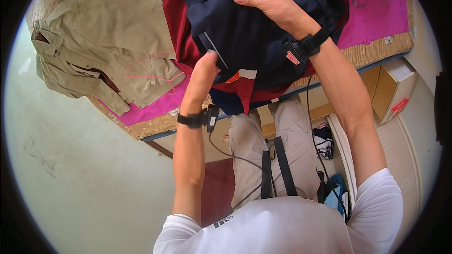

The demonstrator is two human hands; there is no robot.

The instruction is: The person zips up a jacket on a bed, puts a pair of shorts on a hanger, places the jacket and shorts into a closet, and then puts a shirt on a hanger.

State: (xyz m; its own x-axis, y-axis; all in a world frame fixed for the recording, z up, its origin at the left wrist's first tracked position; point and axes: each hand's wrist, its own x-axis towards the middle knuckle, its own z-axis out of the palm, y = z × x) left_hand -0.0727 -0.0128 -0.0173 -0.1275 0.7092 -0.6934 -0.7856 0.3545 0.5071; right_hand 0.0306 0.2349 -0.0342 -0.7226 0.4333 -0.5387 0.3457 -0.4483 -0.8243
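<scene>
A navy and red jacket [226,16] lies bunched on the bed in front of me, its dark cloth raised between my hands. My left hand [206,66] grips the cloth beside a thin white piping line, thumb uppermost and the other fingers hidden in the folds. Farther up and to the right, my right hand [278,7] holds the same jacket. Its thumb lies along the navy cloth, while its fingertips are out of sight behind the fabric.
On the bed's pink sheet [372,11], a khaki jacket [108,28] lies at the left. A thin pink wire hanger [157,77] rests on it. A woven mat [376,42] edges the bed. An open drawer [393,89] juts out at the right. Cables hang from both wrist straps.
</scene>
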